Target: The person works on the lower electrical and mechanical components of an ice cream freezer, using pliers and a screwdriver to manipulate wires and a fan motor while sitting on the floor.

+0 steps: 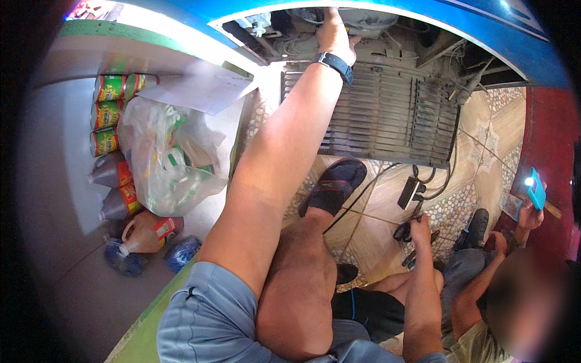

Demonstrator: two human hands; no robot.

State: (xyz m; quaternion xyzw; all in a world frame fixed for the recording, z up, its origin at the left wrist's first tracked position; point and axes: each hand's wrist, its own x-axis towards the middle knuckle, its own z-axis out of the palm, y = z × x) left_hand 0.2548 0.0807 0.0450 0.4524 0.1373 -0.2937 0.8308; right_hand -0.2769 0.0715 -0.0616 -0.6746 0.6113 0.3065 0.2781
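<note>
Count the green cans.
4: top-left can, top-right can beside it, middle can and bottom can below the first. The plastic bag may hide more.

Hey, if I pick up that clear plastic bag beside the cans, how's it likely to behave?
The plastic bag will probably be floppy, since its thin film looks creased and crumpled. The green-and-white items showing through it may shift or sag, as the film seems to drape loosely around them. Its weight is hard to judge.
</note>
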